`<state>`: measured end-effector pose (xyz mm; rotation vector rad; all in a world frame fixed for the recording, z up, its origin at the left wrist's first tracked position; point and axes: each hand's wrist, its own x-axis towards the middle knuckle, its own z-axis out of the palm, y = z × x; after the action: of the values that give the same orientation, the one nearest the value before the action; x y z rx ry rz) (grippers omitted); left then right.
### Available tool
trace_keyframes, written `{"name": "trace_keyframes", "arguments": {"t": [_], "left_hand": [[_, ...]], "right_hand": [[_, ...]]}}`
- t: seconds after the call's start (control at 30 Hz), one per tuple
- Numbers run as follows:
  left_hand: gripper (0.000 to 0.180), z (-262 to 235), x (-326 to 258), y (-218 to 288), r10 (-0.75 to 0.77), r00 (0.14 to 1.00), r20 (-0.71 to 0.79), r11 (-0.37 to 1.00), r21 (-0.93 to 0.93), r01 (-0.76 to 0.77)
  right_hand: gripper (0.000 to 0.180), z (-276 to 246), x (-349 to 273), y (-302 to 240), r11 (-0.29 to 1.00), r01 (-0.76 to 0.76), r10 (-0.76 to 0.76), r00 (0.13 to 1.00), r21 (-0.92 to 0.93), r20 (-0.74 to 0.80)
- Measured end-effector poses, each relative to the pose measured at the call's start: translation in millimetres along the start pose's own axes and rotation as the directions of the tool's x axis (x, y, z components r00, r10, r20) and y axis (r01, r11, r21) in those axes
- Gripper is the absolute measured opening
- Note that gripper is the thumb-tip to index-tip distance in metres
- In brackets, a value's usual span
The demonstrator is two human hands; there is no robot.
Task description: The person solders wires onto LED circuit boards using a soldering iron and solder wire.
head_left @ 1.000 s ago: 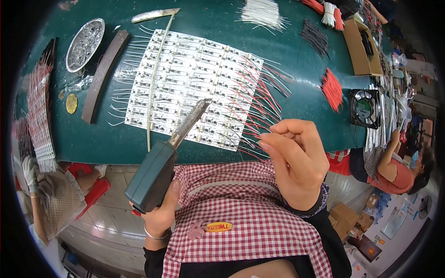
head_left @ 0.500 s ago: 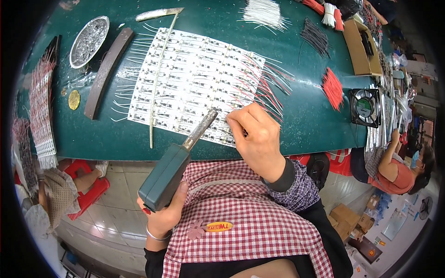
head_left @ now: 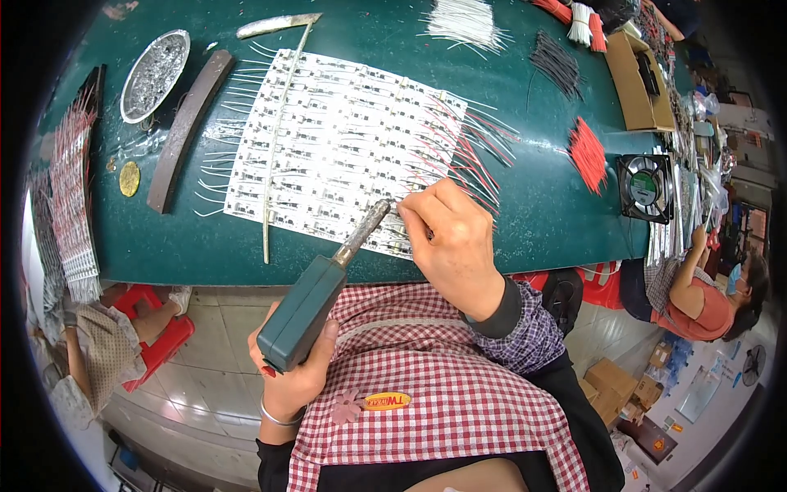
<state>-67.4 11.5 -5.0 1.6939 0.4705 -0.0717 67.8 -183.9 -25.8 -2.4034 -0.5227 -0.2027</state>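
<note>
A dark green, gun-shaped soldering iron (head_left: pixel 307 307) is gripped in my left hand (head_left: pixel 299 373), its metal barrel slanting up to the right. The tip sits over the lower part of a white circuit board panel (head_left: pixel 336 139), close to the fingertips of my right hand (head_left: pixel 451 238). Those fingers are pinched together at the panel's surface; what they hold is too small to make out. White wires stick out along the panel's left edge. Red, white and dark wires (head_left: pixel 479 156) fan from its right side. Across the panel's left part lies a thin pale stick (head_left: pixel 275 164).
Left on the green table (head_left: pixel 541 221) are a metal dish (head_left: pixel 156 75), a curved dark bar (head_left: pixel 190 131) and a wired board stack (head_left: pixel 74 189). Toward the right lie white wires (head_left: pixel 463 25), black wires (head_left: pixel 557 66), red wires (head_left: pixel 587 156) and a fan (head_left: pixel 645 189). People sit at both sides.
My left hand and the soldering iron have shifted slightly right, bringing the tip nearer my right fingertips. My right hand stays pinched in nearly the same place.
</note>
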Motion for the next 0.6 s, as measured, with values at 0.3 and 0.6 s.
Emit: {"name": "trace_keyframes", "arguments": {"t": [0.3, 0.6], "left_hand": [[0.033, 0, -15, -16, 0.1, 0.992, -0.079, 0.994, -0.028, -0.103], [0.037, 14, -9, 4, -0.061, 0.969, -0.24, 0.973, -0.232, 0.004]], "right_hand": [[0.009, -2, 0, 3, 1.0, 0.001, -0.001, 1.0, 0.001, 0.0], [0.006, -65, 1, 57, 0.995, -0.067, 0.052, 0.981, -0.071, -0.187]]}}
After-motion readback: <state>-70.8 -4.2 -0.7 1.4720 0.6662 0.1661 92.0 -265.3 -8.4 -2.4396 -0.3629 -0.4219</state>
